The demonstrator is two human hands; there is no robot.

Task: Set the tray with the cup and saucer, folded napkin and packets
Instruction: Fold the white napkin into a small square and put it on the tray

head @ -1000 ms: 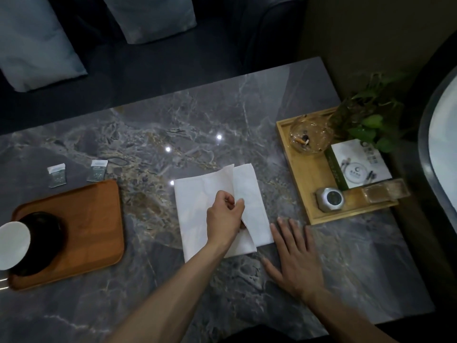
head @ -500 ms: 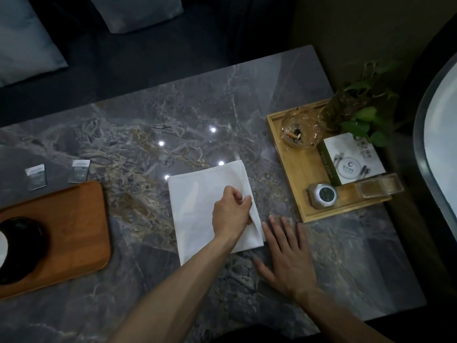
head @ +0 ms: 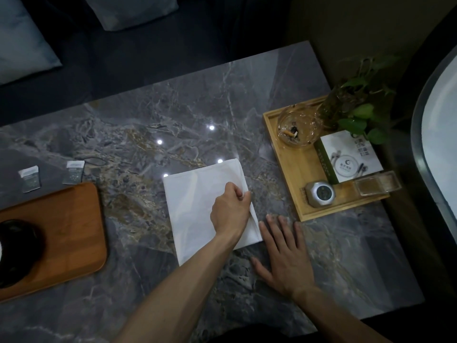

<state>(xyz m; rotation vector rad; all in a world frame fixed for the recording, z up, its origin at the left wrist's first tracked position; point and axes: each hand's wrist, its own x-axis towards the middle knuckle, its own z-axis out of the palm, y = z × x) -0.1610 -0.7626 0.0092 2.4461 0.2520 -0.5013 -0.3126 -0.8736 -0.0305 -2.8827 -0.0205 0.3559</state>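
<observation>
My left hand (head: 231, 210) pinches the right edge of the white napkin (head: 197, 206), which lies flat under it on the tabletop (head: 148, 125). My right hand (head: 284, 256) lies flat and open just beside it, fingertips near the napkin's corner. The napkin looks thin, soft and floppy, so I think it is best held by its edge or corner. The stone looks smooth and shiny. The wooden tray (head: 61, 231) sits far to my left.

Grey marble table (head: 197, 115). Brown tray (head: 69, 224) set at left edge; two packets (head: 31, 179) (head: 74, 172) laid just behind it. White napkin (head: 195, 206) spread mid-table. Pale wooden tray (head: 304, 184) placed near right edge.
</observation>
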